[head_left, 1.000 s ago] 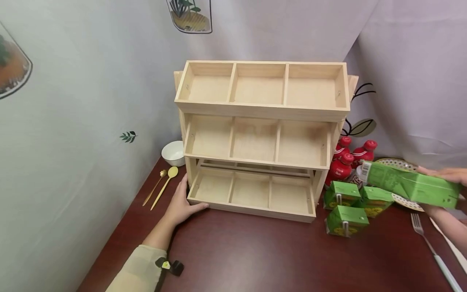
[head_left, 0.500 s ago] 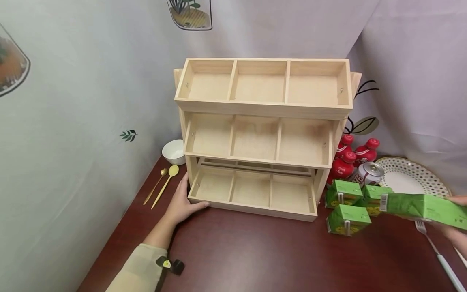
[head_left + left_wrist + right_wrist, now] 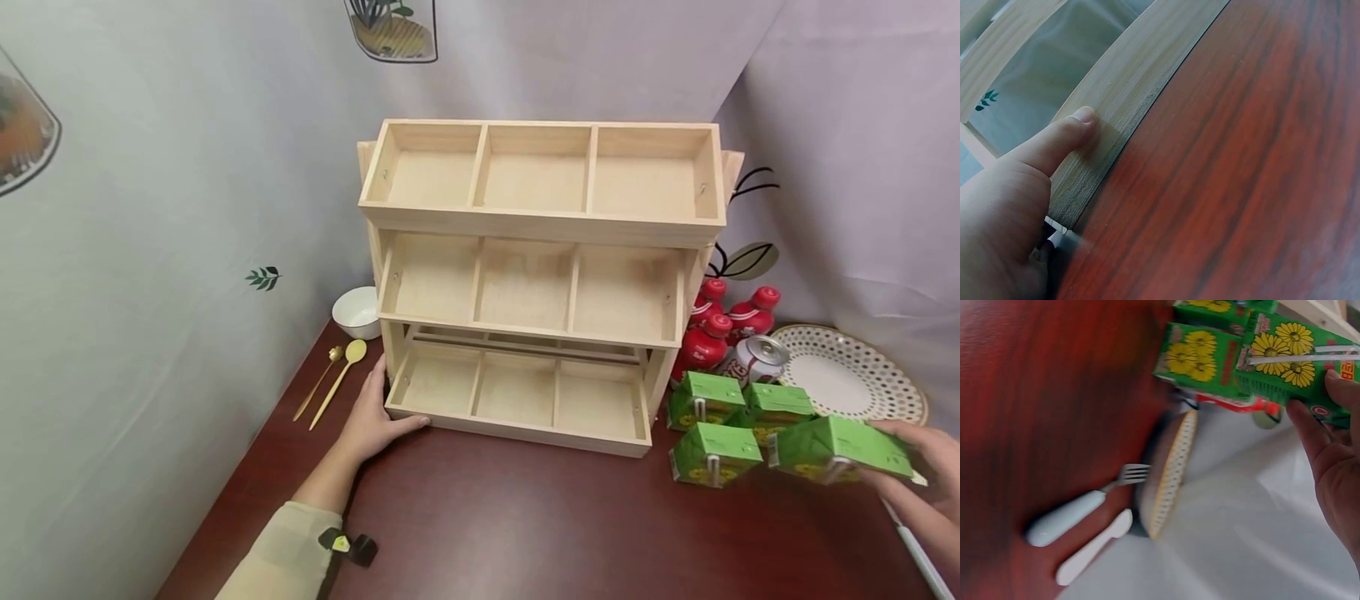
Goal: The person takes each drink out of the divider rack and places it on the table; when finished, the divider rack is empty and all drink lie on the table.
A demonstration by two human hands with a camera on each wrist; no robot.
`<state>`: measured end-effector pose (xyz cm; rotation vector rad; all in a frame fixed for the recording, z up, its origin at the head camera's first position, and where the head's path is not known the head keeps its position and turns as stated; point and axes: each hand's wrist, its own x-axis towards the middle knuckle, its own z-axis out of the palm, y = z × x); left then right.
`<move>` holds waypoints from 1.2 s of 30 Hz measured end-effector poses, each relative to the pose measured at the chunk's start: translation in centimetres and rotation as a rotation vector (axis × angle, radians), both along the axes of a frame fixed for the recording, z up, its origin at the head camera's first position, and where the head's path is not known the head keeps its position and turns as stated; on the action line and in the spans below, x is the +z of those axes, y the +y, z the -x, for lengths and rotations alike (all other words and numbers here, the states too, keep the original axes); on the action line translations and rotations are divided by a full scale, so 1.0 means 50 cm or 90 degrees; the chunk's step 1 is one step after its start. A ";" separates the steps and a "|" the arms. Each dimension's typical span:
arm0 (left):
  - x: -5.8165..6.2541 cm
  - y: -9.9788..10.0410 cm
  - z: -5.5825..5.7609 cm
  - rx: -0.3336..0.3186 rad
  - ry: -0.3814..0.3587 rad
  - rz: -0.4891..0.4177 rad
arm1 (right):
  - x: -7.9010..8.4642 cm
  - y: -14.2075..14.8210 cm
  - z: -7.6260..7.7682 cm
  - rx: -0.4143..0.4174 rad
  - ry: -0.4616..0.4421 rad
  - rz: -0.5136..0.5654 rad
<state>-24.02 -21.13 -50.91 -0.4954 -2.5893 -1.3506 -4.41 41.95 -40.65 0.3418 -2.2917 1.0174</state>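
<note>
My left hand (image 3: 371, 423) grips the lower left corner of a pale wooden three-tier rack (image 3: 517, 433). Its thumb lies along the front board (image 3: 1107, 119) in the left wrist view, and the fingers go round the side. At the right, my right hand (image 3: 926, 467) holds a green drink carton (image 3: 840, 446) on its side, thumb and fingers at one end. A straw and yellow flowers show on this carton in the right wrist view. Just left of it stand three similar green cartons (image 3: 716, 454), beside the rack's right foot.
Behind the cartons are three red bottles (image 3: 703, 346), a drink can (image 3: 757, 358) and a dotted plate (image 3: 840, 375). A fork (image 3: 1072, 515) and a white-handled utensil (image 3: 1094, 547) lie near the plate. Left of the rack are a white bowl (image 3: 356, 312) and two gold spoons (image 3: 337, 383).
My right hand has swung the carton lower and turned it, so its flowered side faces the front beside the other cartons. The plate has come into fuller view. My left hand stays put.
</note>
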 end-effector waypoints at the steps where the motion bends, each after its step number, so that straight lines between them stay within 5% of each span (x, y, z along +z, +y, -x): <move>1: 0.000 0.000 0.000 0.001 -0.001 0.000 | -0.004 -0.002 -0.001 -0.015 -0.017 -0.020; 14: -0.001 0.001 0.000 -0.001 0.000 -0.006 | -0.052 0.022 0.015 -0.012 -0.141 -0.198; 25: -0.001 -0.001 -0.004 0.001 -0.004 -0.008 | -0.061 0.020 0.029 -0.032 -0.123 -0.269; 31: 0.000 -0.001 0.000 -0.004 0.003 -0.008 | -0.052 0.013 0.027 -0.013 -0.144 -0.212; 36: 0.010 -0.001 -0.011 0.028 0.094 0.016 | -0.033 -0.005 0.025 0.006 -0.118 -0.029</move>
